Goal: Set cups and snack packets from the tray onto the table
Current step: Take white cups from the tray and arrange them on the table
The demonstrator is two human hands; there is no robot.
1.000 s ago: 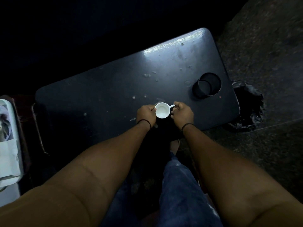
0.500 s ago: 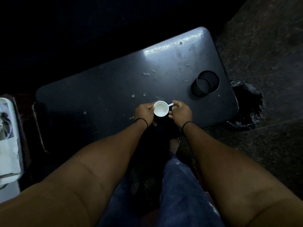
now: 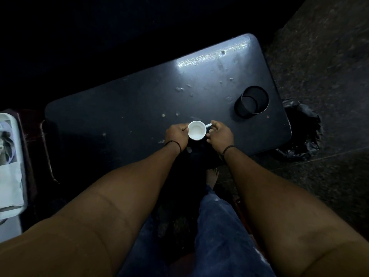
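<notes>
A small white cup (image 3: 196,130) with a thin handle sits near the front edge of a dark, speckled table (image 3: 123,108). My left hand (image 3: 176,135) grips the cup's left side. My right hand (image 3: 219,134) pinches the handle on the cup's right side. The cup looks empty and stands upright. It is too dark to tell whether it rests on the table or is held just above it. No snack packets are visible.
A round cup-holder hole (image 3: 252,102) is set in the table's right end. A black bag (image 3: 301,130) lies on the stone floor past that end. A white tray-like object (image 3: 10,166) with paper sits at far left. My leg (image 3: 215,236) is below.
Both hands and the cup have shifted slightly left and a little farther from me over the table; the grip stays the same.
</notes>
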